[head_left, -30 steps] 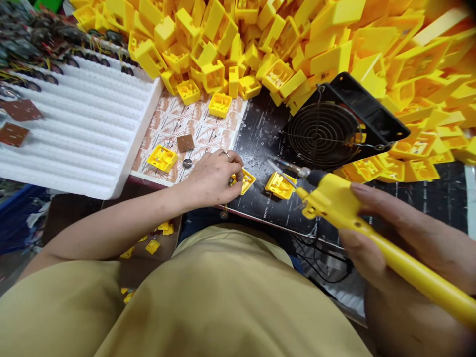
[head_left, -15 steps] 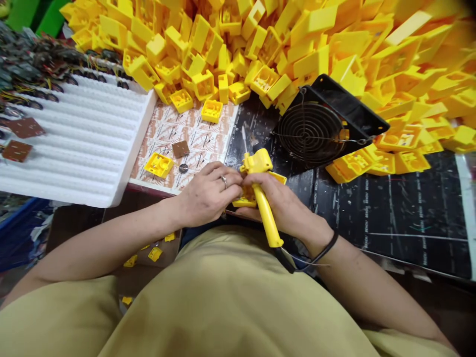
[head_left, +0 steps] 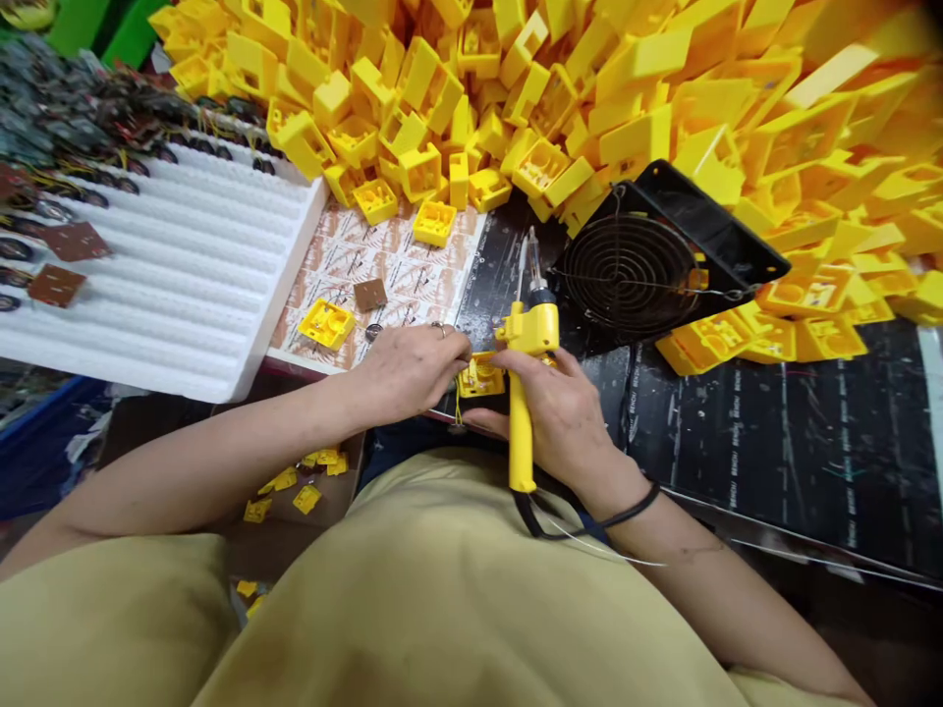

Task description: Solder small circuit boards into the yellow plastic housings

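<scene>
My right hand (head_left: 564, 417) is wrapped round a yellow soldering gun (head_left: 522, 422), whose metal tip and thin feed tube point away from me. Two of its digits also reach to a small open yellow plastic housing (head_left: 482, 375) at the table's front edge. My left hand (head_left: 413, 368), with a ring on one finger, has its fingertips pinched together at the housing's left side. A thin yellow wire (head_left: 458, 403) hangs just below those fingertips; what lies between them is hidden. Left of the housing are another open yellow housing (head_left: 326, 324), a brown square board (head_left: 369, 295) and a small round part (head_left: 374, 332).
A large heap of yellow housings (head_left: 413, 88) fills the back. A black fan with a wire guard (head_left: 626, 275) stands right of the soldering tip. At left, a ribbed white foam tray (head_left: 221, 245) carries wired round parts and brown boards. Yellow pieces (head_left: 305, 499) lie below the table edge.
The soldering gun has turned more upright and its tip has swung right, away from the housing. My left fingers have shifted slightly left and down, uncovering more of the housing and the hanging wire.
</scene>
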The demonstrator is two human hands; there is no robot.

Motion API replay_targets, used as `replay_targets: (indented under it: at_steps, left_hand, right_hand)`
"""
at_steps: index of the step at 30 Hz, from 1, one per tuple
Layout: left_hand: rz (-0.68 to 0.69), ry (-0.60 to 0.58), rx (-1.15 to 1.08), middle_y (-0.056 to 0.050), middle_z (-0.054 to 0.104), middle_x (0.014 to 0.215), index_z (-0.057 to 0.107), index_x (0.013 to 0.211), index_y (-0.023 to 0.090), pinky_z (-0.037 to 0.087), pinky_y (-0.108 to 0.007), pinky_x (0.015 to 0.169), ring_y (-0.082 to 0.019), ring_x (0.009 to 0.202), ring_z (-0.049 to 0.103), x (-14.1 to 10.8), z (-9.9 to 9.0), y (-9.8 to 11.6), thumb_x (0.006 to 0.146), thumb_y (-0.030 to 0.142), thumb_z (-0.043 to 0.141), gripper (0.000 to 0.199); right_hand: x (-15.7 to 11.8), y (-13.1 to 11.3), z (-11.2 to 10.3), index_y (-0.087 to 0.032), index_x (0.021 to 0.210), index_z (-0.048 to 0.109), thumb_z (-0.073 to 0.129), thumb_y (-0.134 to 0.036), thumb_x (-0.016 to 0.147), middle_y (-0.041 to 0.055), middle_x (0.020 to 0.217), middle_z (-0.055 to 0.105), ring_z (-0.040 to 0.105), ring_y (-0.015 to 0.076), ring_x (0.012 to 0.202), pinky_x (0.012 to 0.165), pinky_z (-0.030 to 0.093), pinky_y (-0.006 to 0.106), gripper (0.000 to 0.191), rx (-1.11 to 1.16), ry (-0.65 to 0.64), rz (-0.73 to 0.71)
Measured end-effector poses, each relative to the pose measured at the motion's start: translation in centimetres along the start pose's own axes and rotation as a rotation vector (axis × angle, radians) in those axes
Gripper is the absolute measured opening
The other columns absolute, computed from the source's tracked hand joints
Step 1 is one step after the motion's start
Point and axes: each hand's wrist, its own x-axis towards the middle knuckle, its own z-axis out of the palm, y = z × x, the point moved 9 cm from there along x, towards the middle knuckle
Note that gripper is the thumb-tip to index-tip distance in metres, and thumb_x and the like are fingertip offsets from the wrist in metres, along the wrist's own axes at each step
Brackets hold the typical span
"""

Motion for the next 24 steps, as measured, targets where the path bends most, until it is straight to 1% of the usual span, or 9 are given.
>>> replay_targets:
  at_steps: [3,6,10,14,17,19,21,22,24]
  left_hand:
    - [0.118,0.078,0.045,-0.005,0.071,0.082,0.065,0.092,0.016,0.045,-0.027,0.063,-0.02,0.08,0.067,-0.4,-0.3,0.6,0.095,0.021,0.044,0.022]
    - [0.204,0.103,0.072,-0.006,0.071,0.08,0.066,0.088,0.015,0.048,-0.029,0.066,-0.02,0.079,0.067,-0.5,-0.4,1.3,0.096,0.02,0.039,0.029]
    - [0.074,0.034,0.011,-0.006,0.072,0.077,0.069,0.09,0.016,0.049,-0.032,0.069,-0.022,0.076,0.068,-0.3,0.0,0.4,0.093,0.026,0.046,0.025]
    - [-0.094,-0.052,-0.107,-0.005,0.075,0.084,0.072,0.095,0.018,0.047,-0.03,0.071,-0.022,0.082,0.07,-0.1,0.1,-1.0,0.091,0.029,0.053,0.022]
    - [-0.19,-0.136,-0.237,-0.003,0.075,0.086,0.072,0.102,0.019,0.044,-0.026,0.069,-0.018,0.08,0.069,0.1,0.5,-1.7,0.09,0.03,0.055,0.024]
    - [-0.217,-0.174,-0.31,-0.001,0.074,0.082,0.072,0.102,0.019,0.042,-0.024,0.066,-0.016,0.076,0.067,0.4,0.7,-1.8,0.089,0.031,0.056,0.024]
    - [-0.219,-0.184,-0.326,-0.001,0.072,0.078,0.073,0.097,0.018,0.039,-0.024,0.064,-0.015,0.072,0.065,0.7,0.7,-1.8,0.088,0.03,0.058,0.021]
    - [-0.224,-0.187,-0.326,-0.001,0.071,0.076,0.073,0.094,0.017,0.038,-0.024,0.064,-0.015,0.071,0.064,0.8,0.7,-1.8,0.087,0.028,0.058,0.02]
    - [-0.245,-0.201,-0.351,-0.001,0.069,0.072,0.072,0.089,0.016,0.036,-0.023,0.062,-0.013,0.067,0.061,1.0,0.8,-1.9,0.085,0.025,0.059,0.017]
  right_hand:
    - [-0.1,0.1,-0.7,-0.02,0.121,0.048,0.064,-0.054,0.088,0.0073,0.097,0.07,0.066,0.0239,0.088,0.093,0.047,0.044,0.05,0.038,-0.049,0.009]
    - [0.1,-0.1,-0.5,-0.022,0.121,0.045,0.061,-0.047,0.092,0.0077,0.104,0.069,0.066,0.0233,0.095,0.093,0.049,0.042,0.042,0.09,-0.099,-0.013]
    - [0.1,-0.2,0.2,-0.02,0.12,0.046,0.063,-0.031,0.091,0.0078,0.105,0.069,0.066,0.0198,0.085,0.083,0.054,0.037,0.035,0.092,-0.071,0.004]
    - [0.2,0.0,0.1,-0.02,0.12,0.049,0.066,-0.034,0.089,0.0065,0.099,0.07,0.067,0.02,0.083,0.082,0.055,0.037,0.038,0.081,-0.008,0.005]
    - [0.6,0.0,-2.2,-0.022,0.113,0.056,0.072,-0.038,0.085,0.0021,0.09,0.071,0.067,0.0168,0.077,0.083,0.055,0.034,0.036,0.082,0.049,-0.02]
    - [0.7,-0.1,-4.6,-0.022,0.111,0.06,0.072,-0.034,0.085,-0.0009,0.079,0.07,0.065,0.0137,0.069,0.077,0.055,0.028,0.03,0.087,0.07,-0.024]
    - [0.4,-0.6,-7.2,-0.02,0.122,0.06,0.059,-0.038,0.094,-0.0015,0.069,0.067,0.063,0.0122,0.061,0.068,0.054,0.025,0.033,0.088,0.058,-0.053]
    - [0.0,-0.8,-8.6,-0.018,0.131,0.057,0.053,-0.045,0.095,0.0013,0.071,0.068,0.064,0.0137,0.061,0.064,0.054,0.026,0.045,0.069,0.06,-0.062]
    - [-1.0,-0.6,-11.1,-0.016,0.141,0.05,0.044,-0.056,0.096,0.01,0.09,0.072,0.067,0.0185,0.067,0.055,0.052,0.03,0.06,-0.093,0.097,-0.002]
